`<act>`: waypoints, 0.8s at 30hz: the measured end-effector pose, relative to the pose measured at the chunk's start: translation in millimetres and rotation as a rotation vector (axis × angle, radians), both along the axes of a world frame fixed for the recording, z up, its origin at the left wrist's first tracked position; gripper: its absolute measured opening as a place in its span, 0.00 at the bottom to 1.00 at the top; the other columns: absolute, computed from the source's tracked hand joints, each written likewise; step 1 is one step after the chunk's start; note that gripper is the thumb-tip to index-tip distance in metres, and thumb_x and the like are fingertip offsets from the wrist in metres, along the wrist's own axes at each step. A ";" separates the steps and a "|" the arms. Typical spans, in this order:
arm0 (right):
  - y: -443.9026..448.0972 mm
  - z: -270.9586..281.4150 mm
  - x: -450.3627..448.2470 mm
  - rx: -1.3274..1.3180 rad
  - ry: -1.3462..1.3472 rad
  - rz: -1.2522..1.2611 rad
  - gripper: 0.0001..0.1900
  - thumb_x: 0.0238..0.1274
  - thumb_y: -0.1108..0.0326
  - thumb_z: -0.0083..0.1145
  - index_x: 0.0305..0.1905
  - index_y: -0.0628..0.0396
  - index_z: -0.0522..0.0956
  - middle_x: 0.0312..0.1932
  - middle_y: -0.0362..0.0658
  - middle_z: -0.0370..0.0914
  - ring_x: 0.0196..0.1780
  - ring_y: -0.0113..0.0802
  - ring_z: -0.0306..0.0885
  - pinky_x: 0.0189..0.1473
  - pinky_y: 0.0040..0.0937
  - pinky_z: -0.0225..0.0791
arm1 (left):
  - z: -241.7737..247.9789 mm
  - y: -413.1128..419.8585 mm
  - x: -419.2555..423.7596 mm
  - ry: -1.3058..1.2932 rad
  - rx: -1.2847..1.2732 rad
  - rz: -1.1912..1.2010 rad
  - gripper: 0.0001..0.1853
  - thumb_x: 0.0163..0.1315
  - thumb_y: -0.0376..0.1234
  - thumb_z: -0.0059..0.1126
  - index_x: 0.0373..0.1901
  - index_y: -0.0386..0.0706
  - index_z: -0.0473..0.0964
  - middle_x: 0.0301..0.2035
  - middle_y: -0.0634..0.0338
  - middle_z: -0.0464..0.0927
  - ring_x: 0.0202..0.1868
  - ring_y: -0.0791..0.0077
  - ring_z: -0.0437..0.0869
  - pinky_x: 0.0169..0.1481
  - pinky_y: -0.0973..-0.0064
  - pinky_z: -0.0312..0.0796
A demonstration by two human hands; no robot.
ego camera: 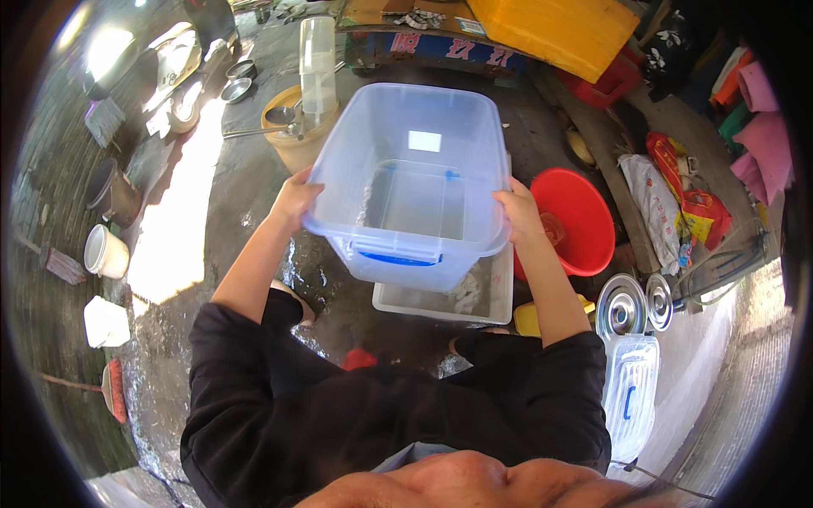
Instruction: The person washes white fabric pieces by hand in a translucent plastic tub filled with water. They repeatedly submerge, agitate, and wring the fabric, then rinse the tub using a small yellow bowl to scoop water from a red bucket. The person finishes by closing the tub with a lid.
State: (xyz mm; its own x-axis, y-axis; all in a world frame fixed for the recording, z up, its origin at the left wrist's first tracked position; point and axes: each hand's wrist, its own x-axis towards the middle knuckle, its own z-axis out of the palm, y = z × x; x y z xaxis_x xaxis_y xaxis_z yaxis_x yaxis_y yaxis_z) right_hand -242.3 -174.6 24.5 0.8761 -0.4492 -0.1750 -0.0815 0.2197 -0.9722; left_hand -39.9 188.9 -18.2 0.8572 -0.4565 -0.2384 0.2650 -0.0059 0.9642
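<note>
A clear plastic storage box point(343, 165) with a blue-edged front latch is held up before me, its open top tilted towards me. My left hand point(297, 200) grips its left rim, thumb over the edge. On the opposite rim, my right hand point(517, 209) holds in the same way. Inside the box I make out no loose contents, only a bright white patch on the far wall. Below it, partly hidden, stands a shallow white plastic tub point(438, 308) with water and some pale wet stuff in it.
Right of the box stands a red plastic basin point(591, 216). Metal lids point(622, 306) and a clear lid with a blue handle point(630, 397) lean at the right wall. A tan bucket point(286, 149) with a ladle stands behind left. The concrete floor point(254, 254) is wet.
</note>
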 end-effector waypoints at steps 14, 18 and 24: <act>31.8 9.5 -49.6 0.186 0.028 -0.009 0.19 0.63 0.77 0.50 0.59 0.65 0.73 0.47 0.50 0.81 0.47 0.37 0.82 0.48 0.36 0.78 | 71.5 42.8 -23.7 -0.061 0.225 -0.052 0.30 0.58 0.20 0.54 0.66 0.29 0.69 0.47 0.44 0.82 0.43 0.58 0.88 0.50 0.64 0.80; 5.9 7.1 2.0 0.171 -0.011 -0.041 0.20 0.65 0.76 0.49 0.60 0.67 0.73 0.49 0.50 0.81 0.48 0.38 0.83 0.50 0.37 0.78 | 67.4 13.4 24.8 -0.036 0.125 -0.005 0.32 0.59 0.20 0.53 0.69 0.32 0.66 0.51 0.46 0.81 0.46 0.57 0.87 0.52 0.61 0.80; -55.1 17.2 -19.3 0.170 -0.052 -0.093 0.15 0.63 0.77 0.50 0.54 0.68 0.75 0.46 0.51 0.81 0.48 0.40 0.82 0.50 0.39 0.77 | 24.5 -65.6 66.5 0.104 0.132 -0.186 0.24 0.64 0.26 0.53 0.64 0.42 0.71 0.48 0.53 0.83 0.45 0.64 0.87 0.51 0.59 0.80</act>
